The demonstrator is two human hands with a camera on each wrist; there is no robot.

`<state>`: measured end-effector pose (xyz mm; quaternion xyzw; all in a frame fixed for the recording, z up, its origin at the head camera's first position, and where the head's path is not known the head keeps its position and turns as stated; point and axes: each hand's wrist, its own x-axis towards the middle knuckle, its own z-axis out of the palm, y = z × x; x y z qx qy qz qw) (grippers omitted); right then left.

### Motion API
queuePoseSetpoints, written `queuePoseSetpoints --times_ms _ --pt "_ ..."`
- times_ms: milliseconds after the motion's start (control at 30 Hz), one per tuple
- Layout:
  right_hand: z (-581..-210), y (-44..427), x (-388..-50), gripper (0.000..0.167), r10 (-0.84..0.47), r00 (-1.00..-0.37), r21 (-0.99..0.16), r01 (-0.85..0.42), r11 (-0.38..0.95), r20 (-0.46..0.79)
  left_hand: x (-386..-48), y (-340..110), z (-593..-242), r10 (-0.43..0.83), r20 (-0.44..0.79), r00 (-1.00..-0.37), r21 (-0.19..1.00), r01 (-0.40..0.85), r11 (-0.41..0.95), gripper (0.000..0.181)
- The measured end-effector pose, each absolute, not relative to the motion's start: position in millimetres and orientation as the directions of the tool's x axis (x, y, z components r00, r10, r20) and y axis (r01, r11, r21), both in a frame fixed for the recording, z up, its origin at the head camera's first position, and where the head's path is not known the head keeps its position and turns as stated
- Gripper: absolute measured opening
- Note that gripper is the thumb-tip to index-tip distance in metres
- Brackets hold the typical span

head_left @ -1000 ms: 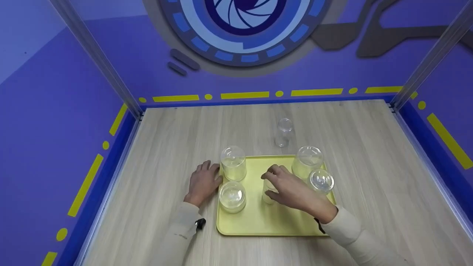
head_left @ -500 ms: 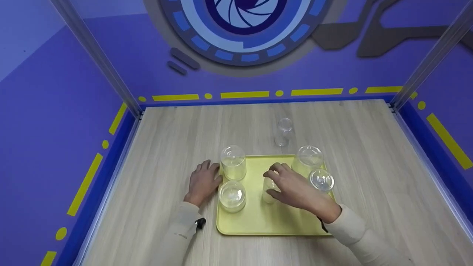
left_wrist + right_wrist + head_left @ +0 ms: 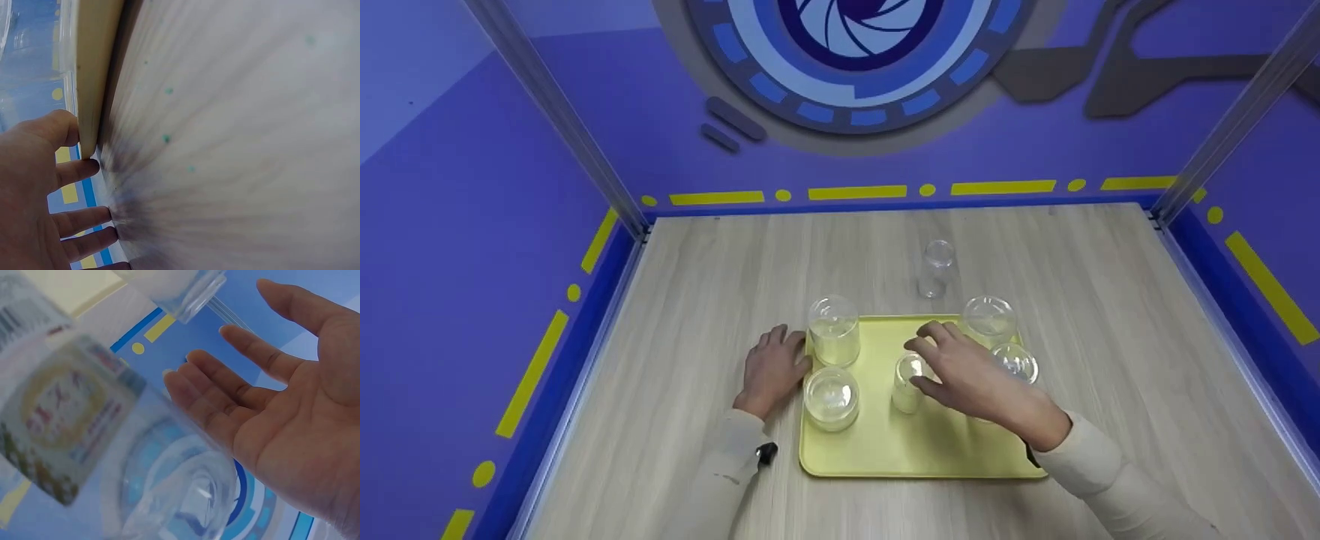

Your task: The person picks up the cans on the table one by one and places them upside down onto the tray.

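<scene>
My left hand (image 3: pixel 771 369) rests at the left edge of a yellow tray (image 3: pixel 877 457). In the left wrist view its thumb touches the tray's side (image 3: pixel 93 67), and the fingers are extended onto the table. Over the tray's middle, my right hand (image 3: pixel 966 375) stands with its fingers spread around a small clear glass (image 3: pixel 908 397). The right wrist view shows that hand (image 3: pixel 281 394) holding nothing, apart from the clear glass (image 3: pixel 180 292) above. A larger clear jar with a printed label (image 3: pixel 67 410) fills the near part of that view.
On the tray's left side stand two clear jars, a taller one (image 3: pixel 834 337) and a shorter one (image 3: pixel 831 401). Two more clear jars, one behind (image 3: pixel 988 319) and one nearer (image 3: pixel 1016 362), are partly hidden by my right hand. Behind the tray stands a narrow clear glass (image 3: pixel 936 270).
My right hand has loosened and drawn back to the right from the small glass, which stays in place on the tray. My left hand has not moved.
</scene>
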<state>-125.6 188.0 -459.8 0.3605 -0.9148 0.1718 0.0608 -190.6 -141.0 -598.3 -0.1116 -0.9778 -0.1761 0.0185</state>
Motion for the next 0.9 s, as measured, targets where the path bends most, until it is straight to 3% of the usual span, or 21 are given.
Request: queuePoseSetpoints --times_ms 567,900 --pt "-447.6 199.5 -140.4 0.039 -0.643 -0.713 -0.246 -0.700 0.670 0.279 -191.0 -141.6 -597.3 0.223 0.069 -0.972 0.334 0.233 0.913 0.045" --pt "-439.8 203.0 -151.2 0.040 -0.613 -0.753 -0.290 -0.658 0.695 0.239 -189.9 -142.2 -598.8 0.227 0.085 -0.970 0.328 0.242 0.913 0.045"
